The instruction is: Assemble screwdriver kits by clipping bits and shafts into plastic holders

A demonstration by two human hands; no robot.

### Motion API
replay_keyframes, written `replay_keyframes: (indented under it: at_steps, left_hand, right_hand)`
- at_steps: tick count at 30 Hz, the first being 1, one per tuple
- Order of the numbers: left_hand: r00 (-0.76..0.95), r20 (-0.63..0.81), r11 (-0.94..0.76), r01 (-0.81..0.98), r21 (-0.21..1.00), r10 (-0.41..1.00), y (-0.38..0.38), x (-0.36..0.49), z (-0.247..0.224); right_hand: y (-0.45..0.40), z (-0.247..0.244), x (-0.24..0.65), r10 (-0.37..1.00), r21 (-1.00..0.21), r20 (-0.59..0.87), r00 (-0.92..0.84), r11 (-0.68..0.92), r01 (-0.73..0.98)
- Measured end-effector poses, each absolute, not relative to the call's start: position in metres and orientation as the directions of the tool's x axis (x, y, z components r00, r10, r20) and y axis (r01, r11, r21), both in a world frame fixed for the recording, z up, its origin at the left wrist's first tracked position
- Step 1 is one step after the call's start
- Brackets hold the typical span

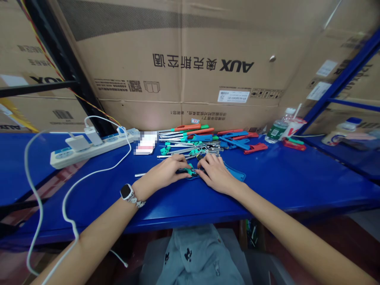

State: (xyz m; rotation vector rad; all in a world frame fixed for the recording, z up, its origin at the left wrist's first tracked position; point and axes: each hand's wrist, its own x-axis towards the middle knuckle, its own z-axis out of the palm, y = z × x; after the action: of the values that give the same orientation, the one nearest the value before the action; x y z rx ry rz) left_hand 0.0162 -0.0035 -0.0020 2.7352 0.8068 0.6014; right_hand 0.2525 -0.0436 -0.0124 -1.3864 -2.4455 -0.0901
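Note:
Both hands meet over the blue table (178, 202). My left hand (168, 170) has its fingers closed on a lighter part (190, 171) with a green piece, and a metal tube (139, 175) sticks out to its left. My right hand (214, 171) bends its fingers round the right end of the same part, beside a blue handle shell (236, 173) on the table. A small black and yellow piece (200, 157) shows between the hands. Behind them lie metal rods with green pieces (192, 151), long lighters with orange handles (190, 127), and blue handle shells (237, 141).
A white power strip (89, 150) with chargers and loose white cables (74, 182) is at the left. Near it lies a partly blurred phone (146, 143). A bottle (277, 128) and a cup (295, 126) stand at the right. Cardboard (184, 47) rises behind.

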Motion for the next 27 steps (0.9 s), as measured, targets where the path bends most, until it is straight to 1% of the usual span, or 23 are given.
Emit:
replay_keyframes:
  at_steps: [8,13,16,20,24,27]
  left_hand:
    - [0.751,0.34,-0.811,0.435,0.391,0.566,-0.003,0.021,-0.004]
    - [0.755,0.32,-0.797,0.422,0.432,0.573,-0.006,0.019,0.001]
    - [0.732,0.335,-0.789,0.447,0.422,0.594,-0.009,0.014,0.006]
    - [0.712,0.292,-0.757,0.511,0.408,0.638,-0.007,0.011,0.008]
    - [0.734,0.298,-0.779,0.49,0.39,0.611,-0.001,0.011,0.003]
    - [0.749,0.307,-0.793,0.456,0.404,0.587,0.005,0.012,-0.002]
  right_hand:
    - [-0.044,-0.013,0.253,0.829,-0.108,0.305,-0.469,0.519,0.848]
    - [-0.045,-0.012,0.252,0.832,-0.122,0.303,-0.466,0.518,0.846]
    - [-0.045,-0.011,0.251,0.836,-0.128,0.297,-0.462,0.514,0.848]
    - [-0.045,-0.011,0.252,0.833,-0.124,0.301,-0.464,0.516,0.847]
    - [-0.045,-0.012,0.252,0.827,-0.12,0.309,-0.47,0.524,0.843]
    - [-0.044,-0.012,0.252,0.826,-0.115,0.304,-0.475,0.527,0.842]
